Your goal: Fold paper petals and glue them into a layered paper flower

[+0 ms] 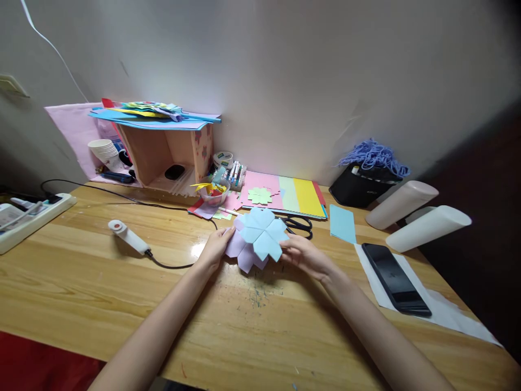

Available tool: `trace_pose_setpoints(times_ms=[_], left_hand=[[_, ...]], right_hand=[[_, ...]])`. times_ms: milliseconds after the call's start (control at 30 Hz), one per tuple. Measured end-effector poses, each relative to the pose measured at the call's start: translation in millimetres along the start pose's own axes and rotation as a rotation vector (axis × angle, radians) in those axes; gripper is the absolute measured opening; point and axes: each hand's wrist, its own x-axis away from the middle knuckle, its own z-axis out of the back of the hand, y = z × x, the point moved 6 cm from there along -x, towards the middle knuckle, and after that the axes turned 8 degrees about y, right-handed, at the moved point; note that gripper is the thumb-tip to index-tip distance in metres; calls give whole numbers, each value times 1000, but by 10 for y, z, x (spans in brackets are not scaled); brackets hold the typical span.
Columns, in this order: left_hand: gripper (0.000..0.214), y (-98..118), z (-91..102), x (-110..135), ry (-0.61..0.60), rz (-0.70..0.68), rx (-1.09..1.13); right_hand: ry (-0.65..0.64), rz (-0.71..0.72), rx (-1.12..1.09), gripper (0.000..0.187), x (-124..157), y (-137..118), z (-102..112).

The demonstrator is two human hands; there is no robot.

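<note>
Above the middle of the table, my left hand (216, 247) pinches the left edge of a purple paper flower (246, 257). My right hand (305, 253) grips the right side of a light blue paper flower (264, 233). The blue flower overlaps the purple one and hides much of it. Creases run across the petals of both. Just behind them lie black-handled scissors (299, 225), partly covered by the blue flower. A green paper flower (259, 196) rests farther back on a stack of coloured paper (285, 187).
A white corded tool (129, 237) lies to the left, near a power strip (36, 220). An open box (163, 152) stands at the back left. At right are a phone (394, 277), two white cylinders (427, 228) and a black container (362, 184) with blue yarn.
</note>
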Motion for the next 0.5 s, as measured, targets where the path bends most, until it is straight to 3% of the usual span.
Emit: trace_pose_setpoints(times_ms=[133,233,333,500], left_hand=[[32,-6,-20,11,0,65,119],[28,-26,-56,39,13,179,209],[21,-59,-74,63,55,272,274],[19,-82,-101,53,32,266,306]], right_hand=[[-15,25,103,21,66,128,-188],[88,48,111,21,35,187,-160],[105,51,90,17,-9,222,-129],[137,70,158,11,-62,208,-59]])
